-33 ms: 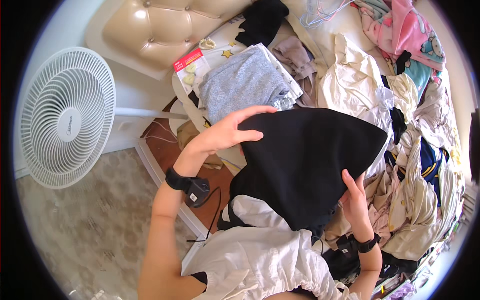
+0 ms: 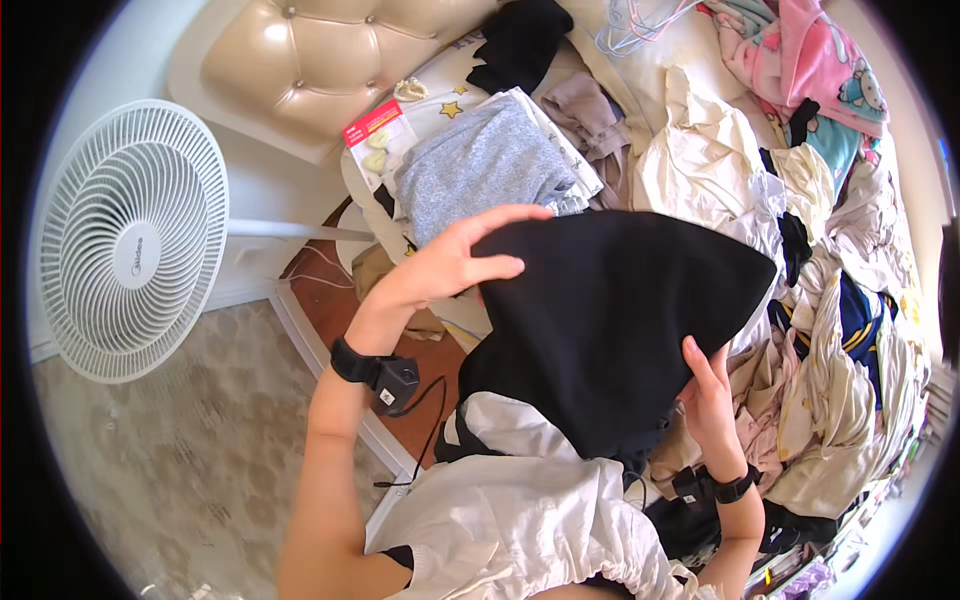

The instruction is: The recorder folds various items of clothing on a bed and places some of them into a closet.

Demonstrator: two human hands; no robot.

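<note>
A black piece of clothing [image 2: 620, 310], folded into a broad shape with a pointed corner at the right, is held up in front of me. My left hand [image 2: 455, 262] grips its upper left edge, thumb on top and the other fingers along the far edge. At the lower right side my right hand [image 2: 708, 395] pinches it, thumb on the front and fingers behind, mostly hidden. The exact kind of garment cannot be made out. Just beyond it lies a folded grey garment [image 2: 480, 165] on the bed.
Cream and white clothes [image 2: 700, 150] lie heaped over the right of the bed. A pink blanket [image 2: 820, 60] is at the far right, a black cloth [image 2: 520, 45] near the tufted headboard [image 2: 330, 50]. A white fan [image 2: 135, 240] stands at left. Hangers [image 2: 640, 30] lie at the back.
</note>
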